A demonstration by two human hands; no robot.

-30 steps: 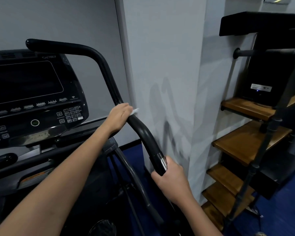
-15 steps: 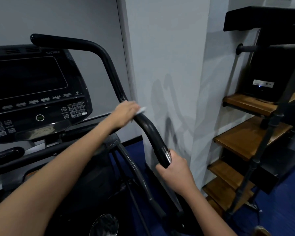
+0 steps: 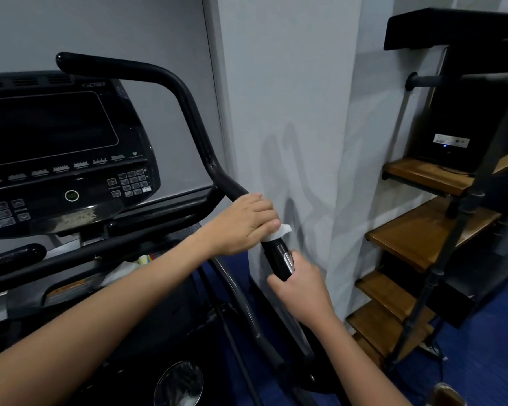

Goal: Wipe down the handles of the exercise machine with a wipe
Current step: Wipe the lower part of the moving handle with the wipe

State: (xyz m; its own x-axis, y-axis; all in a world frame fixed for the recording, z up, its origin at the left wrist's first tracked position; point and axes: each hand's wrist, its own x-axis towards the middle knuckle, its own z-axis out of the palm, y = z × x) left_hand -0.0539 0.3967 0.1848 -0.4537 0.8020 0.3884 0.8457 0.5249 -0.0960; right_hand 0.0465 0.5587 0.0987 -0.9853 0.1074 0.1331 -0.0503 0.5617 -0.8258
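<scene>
We see the exercise machine [image 3: 71, 177] to the left of our hands, its black handle [image 3: 194, 112] curving down to them. Our left hand [image 3: 241, 224] wraps around the handle, pressing a white wipe [image 3: 279, 232] against it just above the metal band. Directly below, our right hand [image 3: 302, 291] grips the handle's lower end. Wooden shelves [image 3: 417, 238] stand to the right.

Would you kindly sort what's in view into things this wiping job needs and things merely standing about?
Job: wipe, handle, left hand wrapping the wipe round it, right hand gripping its end.
Standing about: console, wooden shelves, black box.
</scene>
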